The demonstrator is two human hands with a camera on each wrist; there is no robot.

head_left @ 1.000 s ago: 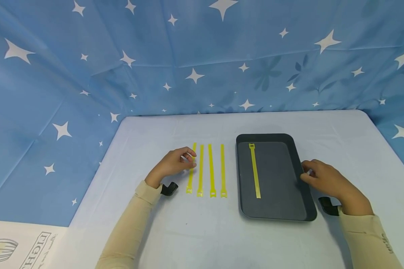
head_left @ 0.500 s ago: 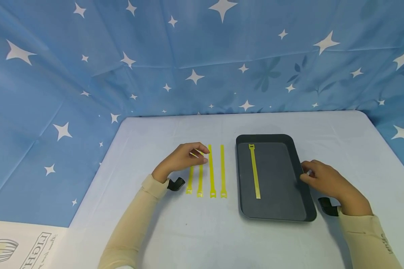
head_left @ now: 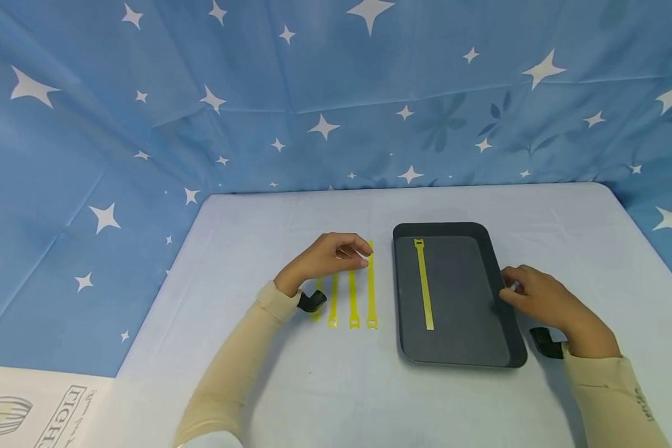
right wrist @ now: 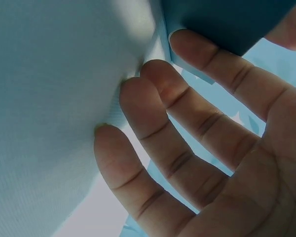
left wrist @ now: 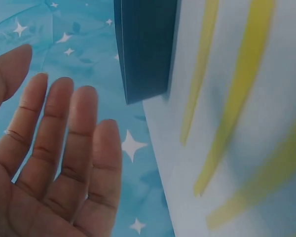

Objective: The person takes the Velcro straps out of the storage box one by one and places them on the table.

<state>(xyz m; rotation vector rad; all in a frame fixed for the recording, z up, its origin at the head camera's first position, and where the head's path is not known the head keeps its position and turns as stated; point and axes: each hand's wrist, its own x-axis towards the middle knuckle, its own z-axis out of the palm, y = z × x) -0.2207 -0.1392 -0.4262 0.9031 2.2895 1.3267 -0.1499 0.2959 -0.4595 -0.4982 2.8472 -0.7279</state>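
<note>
In the head view my left hand [head_left: 338,254] hovers over a row of several yellow cable straps [head_left: 353,305] with slotted heads, its fingertips overlapping the rightmost strap [head_left: 371,292]. Nothing is in its palm; the left wrist view shows the fingers [left wrist: 54,113] extended and relaxed. To the right lies a dark grey rectangular tray [head_left: 470,298], with one yellow strap [head_left: 424,283] lengthwise inside, slotted end at the far side. My right hand [head_left: 540,302] touches the tray's right rim. Its index finger lies along the tray's wall [right wrist: 227,19] while other fingertips rest by the white cloth.
A white cloth [head_left: 308,398] covers the table. Behind it hangs a blue star-patterned curtain [head_left: 325,74]. Printed beige fabric [head_left: 33,410] shows at lower left. Black wrist mounts [head_left: 312,301] stick out under both wrists.
My left hand has moved rightward along the row, from the leftmost strap to the rightmost one. The straps and tray stay put, and the right hand remains at the tray's rim.
</note>
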